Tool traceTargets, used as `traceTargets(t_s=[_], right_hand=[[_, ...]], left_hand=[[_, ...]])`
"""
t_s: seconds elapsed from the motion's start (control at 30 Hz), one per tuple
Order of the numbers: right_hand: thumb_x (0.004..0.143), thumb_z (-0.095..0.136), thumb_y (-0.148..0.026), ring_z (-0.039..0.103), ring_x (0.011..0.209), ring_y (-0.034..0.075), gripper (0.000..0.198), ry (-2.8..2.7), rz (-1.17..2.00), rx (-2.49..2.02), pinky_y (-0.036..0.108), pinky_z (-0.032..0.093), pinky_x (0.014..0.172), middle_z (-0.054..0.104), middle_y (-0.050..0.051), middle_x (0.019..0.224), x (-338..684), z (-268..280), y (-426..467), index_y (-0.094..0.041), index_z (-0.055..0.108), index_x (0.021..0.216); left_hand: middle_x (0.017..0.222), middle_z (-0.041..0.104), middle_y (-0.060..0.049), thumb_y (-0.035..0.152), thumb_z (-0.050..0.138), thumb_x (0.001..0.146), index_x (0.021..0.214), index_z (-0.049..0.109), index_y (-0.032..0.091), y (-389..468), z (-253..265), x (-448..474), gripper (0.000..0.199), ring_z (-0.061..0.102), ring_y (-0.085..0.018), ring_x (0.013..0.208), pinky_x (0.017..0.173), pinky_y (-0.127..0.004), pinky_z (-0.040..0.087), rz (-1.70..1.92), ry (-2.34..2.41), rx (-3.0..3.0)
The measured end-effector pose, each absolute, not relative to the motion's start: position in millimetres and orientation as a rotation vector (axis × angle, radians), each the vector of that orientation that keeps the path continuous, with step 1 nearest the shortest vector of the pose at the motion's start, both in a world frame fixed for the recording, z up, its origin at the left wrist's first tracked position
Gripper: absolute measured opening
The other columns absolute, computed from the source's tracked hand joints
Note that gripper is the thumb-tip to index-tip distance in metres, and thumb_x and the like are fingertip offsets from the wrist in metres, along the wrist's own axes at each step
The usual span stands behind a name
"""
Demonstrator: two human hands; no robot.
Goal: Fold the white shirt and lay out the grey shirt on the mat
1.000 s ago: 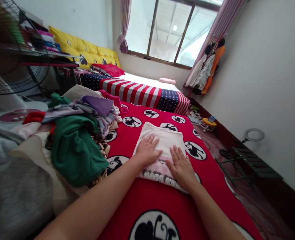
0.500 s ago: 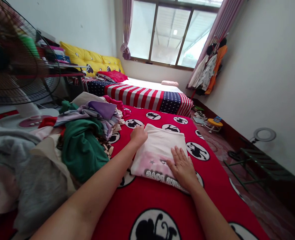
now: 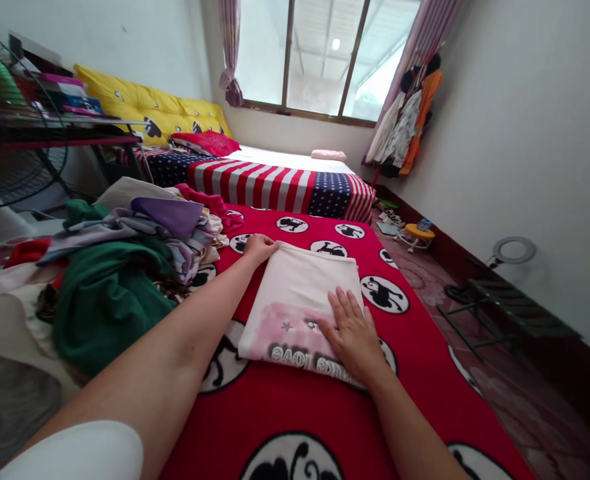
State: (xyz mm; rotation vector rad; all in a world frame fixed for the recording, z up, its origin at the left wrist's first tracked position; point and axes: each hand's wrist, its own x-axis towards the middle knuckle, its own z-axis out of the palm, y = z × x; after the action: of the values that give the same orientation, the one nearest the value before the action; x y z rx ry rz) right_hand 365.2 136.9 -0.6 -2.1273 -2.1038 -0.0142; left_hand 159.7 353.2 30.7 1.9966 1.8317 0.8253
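A white T-shirt [image 3: 302, 283] with a pink patch and printed lettering lies folded into a rough rectangle on the red bedspread [image 3: 275, 427]. Its far left corner is pinched between the fingers of my left hand [image 3: 259, 249]. My right hand [image 3: 353, 339] rests flat on the right side of the shirt, fingers spread, covering part of the lettering. To the left of my left arm spreads a heap of loose clothes, with a green garment [image 3: 102, 303] and a purple one [image 3: 169, 215] on it.
A fan [image 3: 19, 160] stands at the far left by a cluttered desk [image 3: 69, 140]. Beyond the bedspread is a second bed with a striped cover [image 3: 255, 188]. Along the right wall are a green rack [image 3: 519, 310], a ring light [image 3: 515, 251] and a yellow stool [image 3: 419, 232].
The camera view has shifted to the right. The shirt's far left corner looks pulled slightly outward by my left hand. My right hand stays flat on the shirt.
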Motion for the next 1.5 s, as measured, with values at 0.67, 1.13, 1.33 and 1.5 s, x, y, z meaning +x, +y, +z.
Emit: traceTargets(t_s=[0.67,1.13,1.33,1.5], right_hand=[[0.095,0.024,-0.061,0.009,0.148,0.024,0.072,-2.117,0.027,-2.122,0.048,0.012,0.117,0.013,0.006,0.16,362.9,1.7,136.2,-0.017,0.024,0.152],[0.096,0.018,-0.059,0.013,0.147,0.021,0.075,-1.954,0.153,-2.196,0.045,0.008,0.118,0.019,0.012,0.158,371.0,20.3,244.7,-0.009,0.025,0.151],[0.089,0.018,-0.069,0.005,0.147,0.027,0.092,-1.682,0.095,-2.387,0.054,0.008,0.116,0.009,0.016,0.159,379.3,3.9,244.8,-0.002,0.015,0.152],[0.088,0.021,-0.07,0.0,0.147,0.028,0.094,-1.715,0.17,-2.422,0.057,0.006,0.115,0.002,0.017,0.16,383.4,9.2,247.5,-0.003,0.01,0.152]], left_hand=[[0.155,0.032,-0.006,0.058,0.038,0.09,0.142,0.044,0.032,270.1,6.1,240.4,0.058,0.02,-0.029,0.145,0.116,-0.051,0.007,0.473,1.336,2.599],[0.153,0.036,-0.007,0.035,0.036,0.091,0.146,0.039,0.024,269.5,8.5,234.3,0.056,0.026,-0.023,0.143,0.118,-0.043,0.014,0.587,1.426,2.523],[0.158,0.02,-0.014,0.033,0.04,0.088,0.145,0.041,0.012,276.7,2.8,233.3,0.061,0.008,-0.034,0.147,0.117,-0.052,0.006,0.661,1.872,2.203],[0.16,0.011,-0.005,0.051,0.051,0.082,0.143,0.045,0.025,289.5,10.8,216.6,0.066,-0.008,-0.035,0.146,0.115,-0.057,-0.001,0.574,1.607,2.105]])
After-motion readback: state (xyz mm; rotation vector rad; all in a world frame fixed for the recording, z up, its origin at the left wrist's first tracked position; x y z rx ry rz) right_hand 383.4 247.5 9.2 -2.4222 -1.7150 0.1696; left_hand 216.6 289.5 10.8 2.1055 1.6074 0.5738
